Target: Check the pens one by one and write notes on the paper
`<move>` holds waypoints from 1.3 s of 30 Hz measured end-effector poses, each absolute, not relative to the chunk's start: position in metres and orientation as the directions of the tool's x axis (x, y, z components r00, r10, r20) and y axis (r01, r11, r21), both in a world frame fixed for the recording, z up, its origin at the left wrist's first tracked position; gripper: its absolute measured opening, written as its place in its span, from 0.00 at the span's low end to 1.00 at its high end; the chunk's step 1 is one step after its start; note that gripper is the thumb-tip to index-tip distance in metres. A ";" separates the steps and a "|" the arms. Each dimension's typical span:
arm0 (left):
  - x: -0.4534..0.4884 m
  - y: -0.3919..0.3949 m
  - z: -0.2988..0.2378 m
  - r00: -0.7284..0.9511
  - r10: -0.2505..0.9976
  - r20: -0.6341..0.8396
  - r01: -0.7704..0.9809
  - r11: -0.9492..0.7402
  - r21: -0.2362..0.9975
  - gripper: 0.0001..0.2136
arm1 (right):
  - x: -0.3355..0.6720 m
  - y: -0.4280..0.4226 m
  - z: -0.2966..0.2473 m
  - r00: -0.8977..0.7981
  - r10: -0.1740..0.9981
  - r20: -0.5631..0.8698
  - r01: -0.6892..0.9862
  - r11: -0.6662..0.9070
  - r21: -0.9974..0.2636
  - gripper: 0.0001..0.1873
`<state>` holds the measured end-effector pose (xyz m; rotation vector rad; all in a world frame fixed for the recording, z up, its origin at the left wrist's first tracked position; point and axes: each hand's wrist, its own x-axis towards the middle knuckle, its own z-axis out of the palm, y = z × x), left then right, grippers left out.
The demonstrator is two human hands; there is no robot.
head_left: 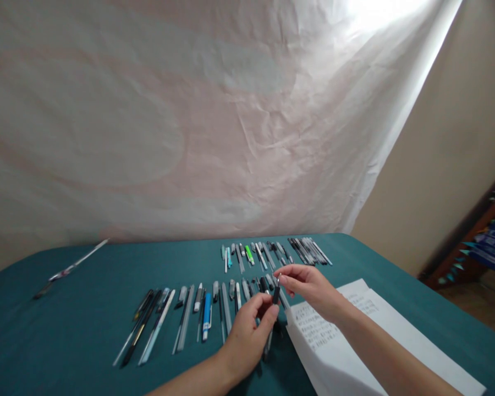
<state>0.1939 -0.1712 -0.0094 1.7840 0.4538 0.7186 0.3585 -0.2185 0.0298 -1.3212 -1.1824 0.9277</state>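
Both my hands meet over a teal table, just above a row of pens. My left hand is curled, its fingers pinching the lower end of a small dark pen. My right hand comes in from the right and pinches the top of the same pen with thumb and forefinger. The pen stands nearly upright between the two hands. Under and beside the hands lies a near row of several pens, side by side. A far row of pens lies behind them.
White written sheets of paper lie under my right forearm at the table's right. A long thin rod-like tool lies alone at the far left. A white cloth backdrop hangs behind the table. A shelf stands at the right.
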 end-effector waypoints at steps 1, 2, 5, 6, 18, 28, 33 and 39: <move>0.194 -0.171 -0.009 0.740 0.624 0.250 -0.044 -0.327 0.944 0.11 | 0.358 -0.219 0.030 0.194 0.976 0.095 0.131 0.070 -0.989 0.14; 0.194 -0.171 -0.009 0.739 0.625 0.252 -0.041 -0.332 0.942 0.11 | 0.358 -0.219 0.030 0.189 0.978 0.089 0.130 0.065 -0.989 0.14; 0.194 -0.170 -0.011 0.743 0.620 0.252 -0.029 -0.346 0.938 0.12 | 0.357 -0.218 0.030 0.171 0.983 0.073 0.116 0.054 -0.992 0.14; 0.194 -0.170 -0.011 0.745 0.618 0.252 -0.027 -0.349 0.937 0.11 | 0.357 -0.218 0.030 0.163 0.984 0.067 0.109 0.050 -0.993 0.14; 0.194 -0.169 -0.006 0.737 0.609 0.294 -0.080 -0.354 0.932 0.12 | 0.352 -0.220 0.029 0.084 0.996 0.015 -0.074 0.021 -0.997 0.19; 0.194 -0.170 -0.007 0.745 0.605 0.280 -0.052 -0.365 0.930 0.12 | 0.350 -0.219 0.027 0.146 0.989 0.005 -0.065 0.014 -0.998 0.16; 0.193 -0.169 -0.006 0.735 0.618 0.279 -0.046 -0.365 0.930 0.11 | 0.350 -0.219 0.025 0.107 0.994 0.019 -0.078 0.028 -0.997 0.18; 0.194 -0.169 -0.007 0.743 0.611 0.274 -0.040 -0.367 0.929 0.11 | 0.348 -0.218 0.025 0.158 0.987 0.026 -0.076 0.039 -0.996 0.14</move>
